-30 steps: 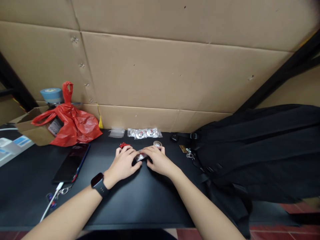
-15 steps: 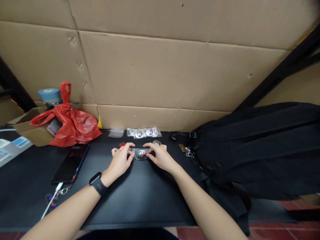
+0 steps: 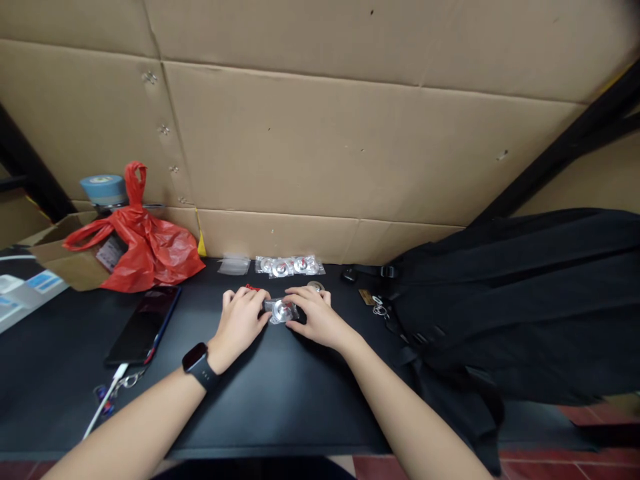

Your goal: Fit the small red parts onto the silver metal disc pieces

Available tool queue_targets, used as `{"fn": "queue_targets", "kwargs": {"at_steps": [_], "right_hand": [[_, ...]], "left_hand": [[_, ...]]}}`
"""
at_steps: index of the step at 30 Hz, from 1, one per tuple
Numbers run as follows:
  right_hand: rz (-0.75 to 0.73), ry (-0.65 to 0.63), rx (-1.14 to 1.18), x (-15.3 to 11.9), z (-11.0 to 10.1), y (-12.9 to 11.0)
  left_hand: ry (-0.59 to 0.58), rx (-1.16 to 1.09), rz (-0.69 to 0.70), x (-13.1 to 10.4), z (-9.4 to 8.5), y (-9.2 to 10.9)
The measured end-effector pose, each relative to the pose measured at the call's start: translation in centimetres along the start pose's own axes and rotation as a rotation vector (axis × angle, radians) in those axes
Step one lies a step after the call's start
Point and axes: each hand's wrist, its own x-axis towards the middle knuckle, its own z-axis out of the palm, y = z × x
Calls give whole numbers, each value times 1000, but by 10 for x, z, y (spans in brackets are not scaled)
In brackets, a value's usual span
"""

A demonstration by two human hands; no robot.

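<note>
A small clear plastic bag (image 3: 273, 307) with a shiny round metal disc (image 3: 281, 311) and a bit of red inside lies between my hands, low over the black tabletop. My left hand (image 3: 243, 320), with a dark watch on its wrist, pinches the bag's left edge. From the right, the curved thumb and fingers of my right hand (image 3: 316, 316) hold the other side. Something red (image 3: 253, 287) shows behind my left fingers. Just past my right hand, another round metal disc (image 3: 316, 286) is partly covered.
Several bagged discs (image 3: 287, 266) lie in a row by the cardboard wall, beside a stack of clear bags (image 3: 234, 265). On the left are a phone (image 3: 145, 327) with a cable and a red plastic bag (image 3: 155, 250). A black backpack (image 3: 515, 300) fills the right side.
The disc in the bag has gone from looking dark to bright and now sits nearer my viewpoint. My right thumb and fingers have shifted slightly around the bag. The camera view has moved a little.
</note>
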Motion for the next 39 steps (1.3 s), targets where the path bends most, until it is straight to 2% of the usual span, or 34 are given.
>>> {"fn": "queue_targets", "kwargs": {"at_steps": [6, 12, 16, 21, 27, 31, 35, 37, 39], "right_hand": [[19, -50, 54, 3, 2, 3], [34, -63, 9, 5, -2, -2], [28, -50, -25, 8, -2, -8], [55, -74, 80, 10, -3, -9], [-6, 53, 229, 13, -1, -6], [-45, 152, 310, 18, -11, 18], [87, 259, 159, 32, -38, 65], [195, 221, 72, 43, -53, 89], [316, 103, -24, 53, -63, 109]], "left_hand": [[13, -21, 14, -2, 4, -1], [20, 10, 12, -4, 5, -1], [40, -4, -2, -5, 3, 0], [84, -19, -34, -4, -5, -1], [110, -35, -39, -4, -10, -5], [108, -56, -40, -5, -10, -7], [112, -74, -41, -6, -10, -8], [113, -77, -48, -5, -9, -9], [110, -78, -57, -5, -9, -10]]}}
